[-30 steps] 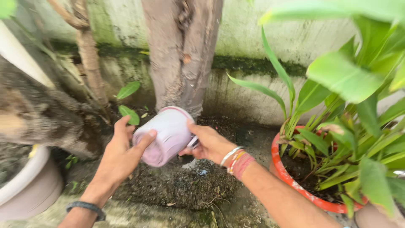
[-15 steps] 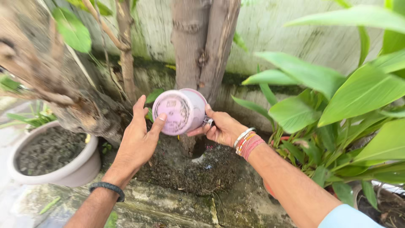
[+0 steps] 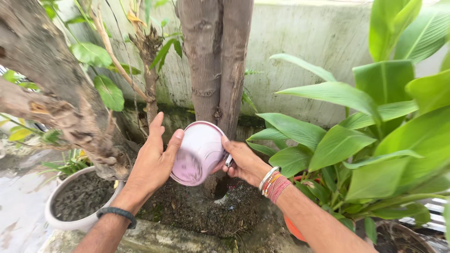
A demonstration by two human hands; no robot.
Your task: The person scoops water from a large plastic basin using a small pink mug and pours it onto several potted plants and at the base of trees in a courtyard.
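Both hands grip the pink mug, left hand cupping, right hand at the handle; tipped, seemingly emptied over dark soil.

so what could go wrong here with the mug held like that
The pink mug is tipped on its side over the soil, held between the left hand and right hand; the left hand mostly braces its base, so it might slip. It also sits close to the tree trunk and could knock against it.
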